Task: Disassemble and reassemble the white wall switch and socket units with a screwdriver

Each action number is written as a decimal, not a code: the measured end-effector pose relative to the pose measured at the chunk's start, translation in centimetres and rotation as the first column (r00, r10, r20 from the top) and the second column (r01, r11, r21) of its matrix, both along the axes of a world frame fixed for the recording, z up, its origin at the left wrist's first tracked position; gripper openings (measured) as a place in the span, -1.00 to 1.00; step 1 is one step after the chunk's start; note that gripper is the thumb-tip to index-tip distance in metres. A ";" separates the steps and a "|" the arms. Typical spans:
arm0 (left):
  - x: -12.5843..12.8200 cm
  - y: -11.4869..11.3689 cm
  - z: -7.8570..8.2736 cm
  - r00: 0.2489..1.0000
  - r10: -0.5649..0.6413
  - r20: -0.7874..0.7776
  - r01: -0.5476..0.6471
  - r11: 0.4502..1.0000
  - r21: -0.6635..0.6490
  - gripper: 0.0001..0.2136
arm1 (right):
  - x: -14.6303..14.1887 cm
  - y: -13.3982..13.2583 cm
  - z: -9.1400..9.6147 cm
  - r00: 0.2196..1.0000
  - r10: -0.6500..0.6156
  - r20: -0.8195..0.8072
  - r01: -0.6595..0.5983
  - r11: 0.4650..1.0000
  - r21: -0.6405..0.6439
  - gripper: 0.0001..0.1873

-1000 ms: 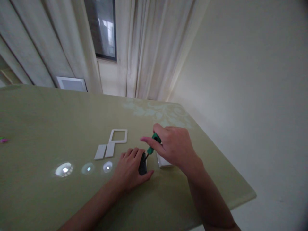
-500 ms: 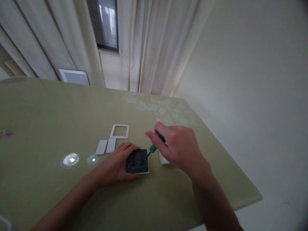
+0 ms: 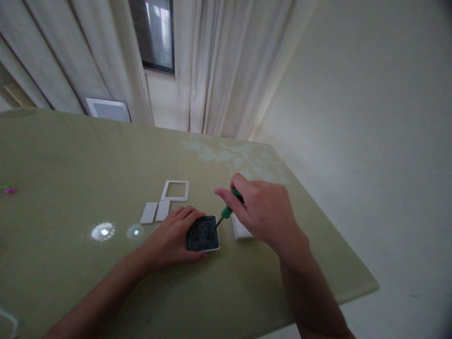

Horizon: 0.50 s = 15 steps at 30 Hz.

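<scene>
My left hand [image 3: 176, 238] grips a square wall switch [image 3: 202, 241] by its left side, thumb at the near edge and fingers at the far edge. The switch has a black inner face turned up and a white rim. In my right hand [image 3: 263, 209] is a screwdriver [image 3: 227, 212] with a green handle, held at a slant. Its tip meets the black face near the right side. A white block-like piece [image 3: 240, 228] lies partly hidden beneath my right hand. Beyond my left hand rest a white square frame [image 3: 187, 190] and two white rocker plates [image 3: 149, 213].
The pale green table [image 3: 88, 169] has a right edge beside the wall [image 3: 370, 141]. A small purple and green item [image 3: 10, 190] lies at the far left. Curtains [image 3: 233, 61] hang behind the table, and a white-framed panel [image 3: 108, 110] leans there.
The view has shifted slightly. My right hand and the screwdriver handle have turned a little, and more of the white piece beneath shows. My left hand still holds the switch.
</scene>
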<state>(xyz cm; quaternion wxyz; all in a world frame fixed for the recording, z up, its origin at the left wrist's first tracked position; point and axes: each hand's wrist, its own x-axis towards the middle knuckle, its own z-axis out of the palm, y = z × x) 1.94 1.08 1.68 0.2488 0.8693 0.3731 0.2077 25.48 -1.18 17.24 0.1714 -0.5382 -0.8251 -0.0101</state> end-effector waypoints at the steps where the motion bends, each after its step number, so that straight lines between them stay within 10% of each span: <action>1: 0.0 0.0 0.0 1.000 -0.001 -0.001 0.001 1.000 0.003 -0.33 | 0.0 0.0 0.0 0.998 0.056 -0.020 -0.056 0.998 -0.014 -0.70; 11: -1.0 0.2 -0.1 0.998 -0.042 0.050 0.047 0.993 -0.104 -0.23 | 0.0 0.2 -0.2 0.978 0.184 -0.100 -0.189 0.981 -0.043 -0.76; 15: -1.4 0.2 -0.1 0.997 -0.043 0.071 0.050 0.993 -0.108 -0.14 | 0.4 0.7 -0.3 0.999 -0.005 -0.039 0.006 1.000 0.015 -0.70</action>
